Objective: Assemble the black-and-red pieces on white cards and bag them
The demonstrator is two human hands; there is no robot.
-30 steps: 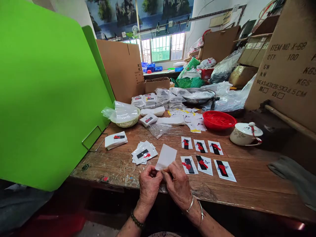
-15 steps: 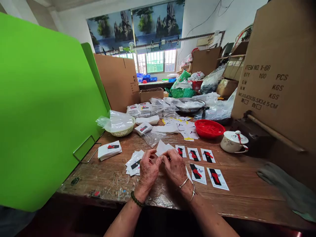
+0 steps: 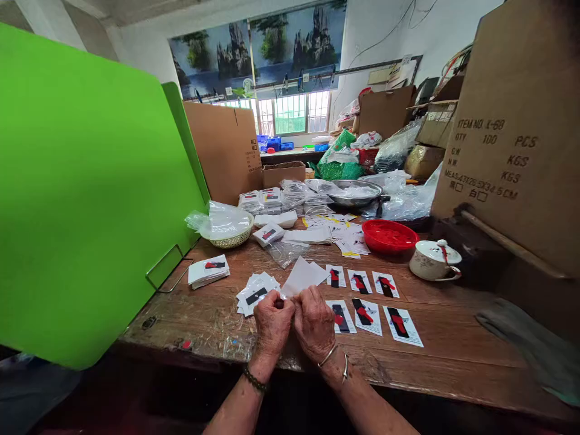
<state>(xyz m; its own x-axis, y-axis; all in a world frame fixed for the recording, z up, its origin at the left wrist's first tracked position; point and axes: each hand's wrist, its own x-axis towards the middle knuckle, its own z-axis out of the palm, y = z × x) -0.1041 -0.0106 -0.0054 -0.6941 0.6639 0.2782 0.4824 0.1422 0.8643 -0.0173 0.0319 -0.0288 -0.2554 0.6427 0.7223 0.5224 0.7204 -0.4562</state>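
My left hand (image 3: 273, 320) and my right hand (image 3: 314, 321) meet over the table's front part, fingers closed in pinches, thumbs close together. What they grip is small and mostly hidden; a clear, shiny bit shows near the left fingertips. Just beyond the fingers are blank white sheets (image 3: 302, 275); I cannot tell whether the hands touch them. Left of my left hand lies a loose pile of white cards (image 3: 257, 294), the top one bearing a black strip. To the right, two rows of white cards (image 3: 368, 316) carry black-and-red pieces.
A neat card stack (image 3: 208, 272) lies left, beside a wire stand (image 3: 168, 269) and green panel (image 3: 90, 181). Farther back are a basket (image 3: 229, 240) of clear bags, a red bowl (image 3: 390, 237) and a lidded cup (image 3: 434, 261). A cardboard box (image 3: 507, 121) rises at right.
Both hands have shifted slightly lower and their fingers are curled more tightly together. More of the white sheets and the nearest left card in the front row now show. The view has shifted slightly.
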